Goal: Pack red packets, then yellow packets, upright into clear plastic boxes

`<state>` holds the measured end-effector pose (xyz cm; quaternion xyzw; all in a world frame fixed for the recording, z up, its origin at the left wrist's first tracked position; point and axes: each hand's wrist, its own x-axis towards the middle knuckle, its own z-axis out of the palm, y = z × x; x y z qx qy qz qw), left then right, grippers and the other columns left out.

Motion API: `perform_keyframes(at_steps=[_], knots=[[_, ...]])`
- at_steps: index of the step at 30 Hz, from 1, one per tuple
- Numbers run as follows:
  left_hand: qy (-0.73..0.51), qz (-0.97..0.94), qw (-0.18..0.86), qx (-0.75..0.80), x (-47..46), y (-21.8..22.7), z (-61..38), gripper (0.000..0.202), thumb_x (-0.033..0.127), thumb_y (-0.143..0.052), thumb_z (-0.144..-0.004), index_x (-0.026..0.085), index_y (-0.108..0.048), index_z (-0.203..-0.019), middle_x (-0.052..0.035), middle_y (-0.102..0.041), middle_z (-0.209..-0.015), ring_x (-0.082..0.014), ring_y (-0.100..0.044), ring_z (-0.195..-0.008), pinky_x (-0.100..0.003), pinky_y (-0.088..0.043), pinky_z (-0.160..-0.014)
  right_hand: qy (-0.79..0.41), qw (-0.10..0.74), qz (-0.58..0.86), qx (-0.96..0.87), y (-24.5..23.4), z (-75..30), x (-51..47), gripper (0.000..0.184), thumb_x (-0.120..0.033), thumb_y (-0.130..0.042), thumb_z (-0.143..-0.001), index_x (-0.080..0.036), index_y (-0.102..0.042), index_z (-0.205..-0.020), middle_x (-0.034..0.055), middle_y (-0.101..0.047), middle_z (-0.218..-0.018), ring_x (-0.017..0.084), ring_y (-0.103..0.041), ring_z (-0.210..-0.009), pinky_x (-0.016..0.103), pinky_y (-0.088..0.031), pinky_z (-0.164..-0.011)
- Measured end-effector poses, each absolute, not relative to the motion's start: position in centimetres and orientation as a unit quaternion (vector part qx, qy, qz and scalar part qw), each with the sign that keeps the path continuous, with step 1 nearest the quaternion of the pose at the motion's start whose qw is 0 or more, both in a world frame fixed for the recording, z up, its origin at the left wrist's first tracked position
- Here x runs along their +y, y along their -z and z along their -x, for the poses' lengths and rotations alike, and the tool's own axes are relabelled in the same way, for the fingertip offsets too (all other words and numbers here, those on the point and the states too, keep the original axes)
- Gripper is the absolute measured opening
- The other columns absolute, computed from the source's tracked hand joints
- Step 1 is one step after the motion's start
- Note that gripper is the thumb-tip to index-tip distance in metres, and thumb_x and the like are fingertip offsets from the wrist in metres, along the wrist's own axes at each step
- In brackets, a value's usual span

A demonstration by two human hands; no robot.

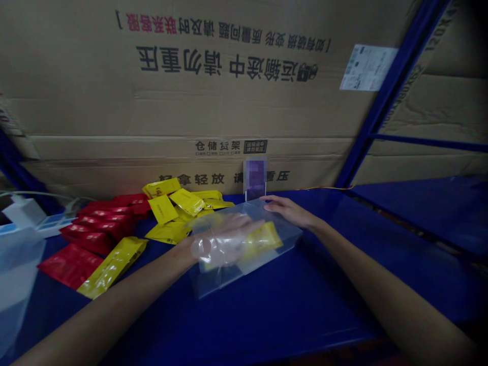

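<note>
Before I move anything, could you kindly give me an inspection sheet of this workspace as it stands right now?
Surface: blue shelf, bearing everything below.
Job's things: transparent plastic bag with a yellow sachet inside.
Clutter: heap of red sachets and yellow sachets beside the bag; white box at far left.
Hands: left hand flat, seen through the bag's plastic; right hand with fingers at its far edge.
Cables: thin white cable at left; thin orange wire along the shelf's back.
Surroundings: printed cardboard carton behind; blue rack upright at right.
</note>
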<state>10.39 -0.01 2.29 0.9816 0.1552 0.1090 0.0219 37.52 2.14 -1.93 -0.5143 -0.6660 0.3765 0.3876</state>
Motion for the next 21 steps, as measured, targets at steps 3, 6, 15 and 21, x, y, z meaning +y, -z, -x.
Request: perform_keyframes(at_steps=[3, 6, 15, 21], knots=[[-0.081, -0.992, 0.005, 0.097, 0.3, -2.4, -9.8, 0.070, 0.010, -0.051, -0.079, 0.021, -0.031, -0.144, -0.0105, -0.051, -0.131, -0.0275, -0.050, -0.117, -0.039, -0.041, -0.099, -0.370, 0.390, 0.519, -0.664, 1.8, -37.5, 2.1, 0.036, -0.037, -0.060, -0.084, -0.029, -0.060, -0.120, 0.0037, -0.069, -0.112, 0.026, -0.064, -0.102, 0.049, -0.050, -0.093], [-0.089, -0.994, -0.033, 0.058, 0.7, -1.6, -9.6, 0.053, 0.013, -0.047, -0.087, 0.021, -0.040, -0.140, -0.0100, -0.055, -0.127, -0.0286, -0.049, -0.120, -0.041, -0.037, -0.105, -0.368, 0.390, 0.521, -0.664, 1.9, -37.4, 2.1, 0.038, -0.036, -0.060, -0.084, -0.028, -0.059, -0.121, 0.0041, -0.070, -0.109, 0.027, -0.064, -0.100, 0.050, -0.050, -0.093], [-0.104, -0.984, -0.144, -0.019, 2.1, 1.4, -11.0, 0.042, 0.010, -0.030, -0.099, 0.018, -0.040, -0.139, -0.0080, -0.048, -0.141, -0.0180, -0.043, -0.131, -0.032, -0.031, -0.112, -0.343, 0.392, 0.527, -0.671, 2.8, -37.3, 2.6, 0.038, -0.036, -0.060, -0.084, -0.027, -0.059, -0.121, 0.0035, -0.068, -0.113, 0.026, -0.063, -0.102, 0.049, -0.044, -0.099], [-0.092, -0.980, -0.170, -0.040, 2.2, -0.2, -13.8, 0.045, 0.014, -0.033, -0.098, 0.016, -0.035, -0.143, -0.0075, -0.042, -0.145, -0.0161, -0.037, -0.135, -0.028, -0.032, -0.111, -0.355, 0.401, 0.531, -0.657, 2.8, -37.8, 2.9, 0.038, -0.035, -0.061, -0.082, -0.028, -0.062, -0.119, 0.0026, -0.070, -0.112, 0.026, -0.063, -0.104, 0.049, -0.044, -0.099]])
